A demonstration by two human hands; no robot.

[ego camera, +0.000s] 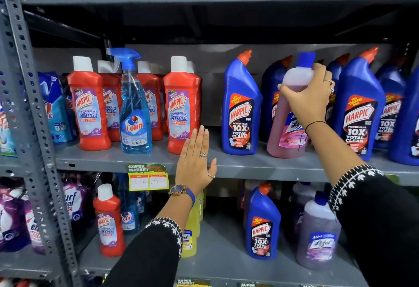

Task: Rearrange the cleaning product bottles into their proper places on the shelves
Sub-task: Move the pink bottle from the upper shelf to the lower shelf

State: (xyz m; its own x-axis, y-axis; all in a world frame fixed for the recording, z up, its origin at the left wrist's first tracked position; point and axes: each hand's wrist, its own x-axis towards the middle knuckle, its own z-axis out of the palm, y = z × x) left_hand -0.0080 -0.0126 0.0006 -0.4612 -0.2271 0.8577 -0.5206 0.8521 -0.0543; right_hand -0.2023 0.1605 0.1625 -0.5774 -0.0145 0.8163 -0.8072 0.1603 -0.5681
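My right hand (310, 92) grips the shoulder of a pink Lizol bottle (285, 137) with a blue cap, standing on the middle shelf (136, 162) among blue Harpic toilet cleaner bottles (241, 107). My left hand (196, 162) is open and flat in front of the shelf edge, just right of a red Harpic bathroom cleaner bottle (180, 107). A blue Colin spray bottle (135, 105) stands among the other red Harpic bottles (88, 105) at the left.
On the lower shelf (226, 261) stand a red Harpic bottle (110, 223), a Colin bottle (129, 216), a yellow bottle (190, 230), a blue Harpic bottle (263, 225) and a purple Lizol bottle (318, 234). A price tag (147, 176) hangs on the middle shelf edge. Detergent pouches (13, 214) fill the left bay.
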